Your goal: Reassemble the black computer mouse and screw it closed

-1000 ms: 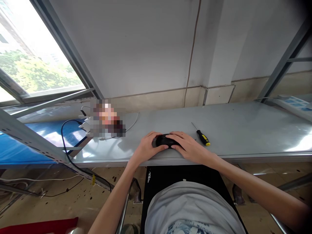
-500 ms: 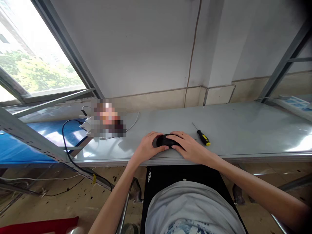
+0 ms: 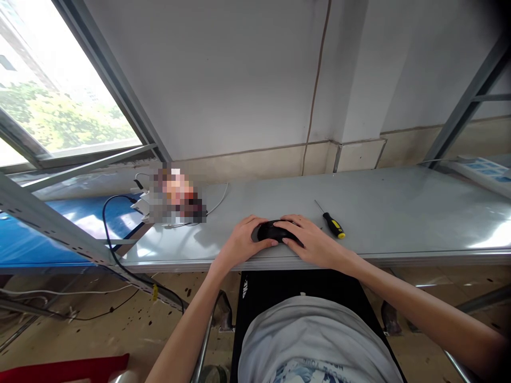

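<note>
A black computer mouse (image 3: 271, 232) lies on the grey metal tabletop (image 3: 383, 213) near its front edge. My left hand (image 3: 246, 239) grips the mouse's left end between thumb and fingers. From the other side, my right hand (image 3: 309, 239) is closed around its right end, covering much of that part. Just right of my right hand is a screwdriver (image 3: 332, 225) with a black and yellow handle, its thin shaft pointing away from me. A tiny dark bit, too small to name, lies between that hand and the screwdriver.
At the back left, a pixelated patch (image 3: 178, 197) hides an object beside white cables. A black cable (image 3: 104, 218) hangs over the left edge, near a slanted metal frame post (image 3: 59, 226). Something white and blue (image 3: 485, 173) sits at the far right. A wall stands behind.
Both hands stay on the mouse in nearly the same pose. The whole view has shifted very slightly; the screwdriver still lies in place.
</note>
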{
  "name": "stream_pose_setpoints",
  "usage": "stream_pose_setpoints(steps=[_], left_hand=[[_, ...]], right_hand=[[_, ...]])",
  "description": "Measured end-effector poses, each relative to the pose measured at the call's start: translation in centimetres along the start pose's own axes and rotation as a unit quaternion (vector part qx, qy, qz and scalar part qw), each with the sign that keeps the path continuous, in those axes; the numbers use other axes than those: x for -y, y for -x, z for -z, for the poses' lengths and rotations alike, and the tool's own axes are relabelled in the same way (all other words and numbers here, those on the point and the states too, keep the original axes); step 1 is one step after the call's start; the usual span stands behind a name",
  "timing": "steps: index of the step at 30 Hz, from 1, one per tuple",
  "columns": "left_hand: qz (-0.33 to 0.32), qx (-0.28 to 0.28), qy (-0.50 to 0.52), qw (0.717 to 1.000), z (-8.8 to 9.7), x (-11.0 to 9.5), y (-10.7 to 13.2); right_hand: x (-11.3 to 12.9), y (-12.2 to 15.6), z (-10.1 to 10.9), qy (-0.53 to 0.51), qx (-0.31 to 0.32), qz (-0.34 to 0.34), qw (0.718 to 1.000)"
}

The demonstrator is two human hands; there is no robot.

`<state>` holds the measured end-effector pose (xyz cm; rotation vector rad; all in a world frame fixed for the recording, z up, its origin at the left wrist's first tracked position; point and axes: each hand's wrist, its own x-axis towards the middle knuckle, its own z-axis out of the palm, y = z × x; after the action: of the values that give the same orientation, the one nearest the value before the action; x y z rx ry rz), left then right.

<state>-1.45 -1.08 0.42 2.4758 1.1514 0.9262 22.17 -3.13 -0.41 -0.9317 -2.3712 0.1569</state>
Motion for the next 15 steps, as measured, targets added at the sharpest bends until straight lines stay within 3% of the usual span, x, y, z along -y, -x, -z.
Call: stream_pose_setpoints(steps=[15], left_hand=[[0.009, 0.011, 0.003, 1.000, -0.06, 0.16, 0.03]], right_hand=[[-0.70, -0.01, -0.70, -0.006, -0.009, -0.007, 1.000]])
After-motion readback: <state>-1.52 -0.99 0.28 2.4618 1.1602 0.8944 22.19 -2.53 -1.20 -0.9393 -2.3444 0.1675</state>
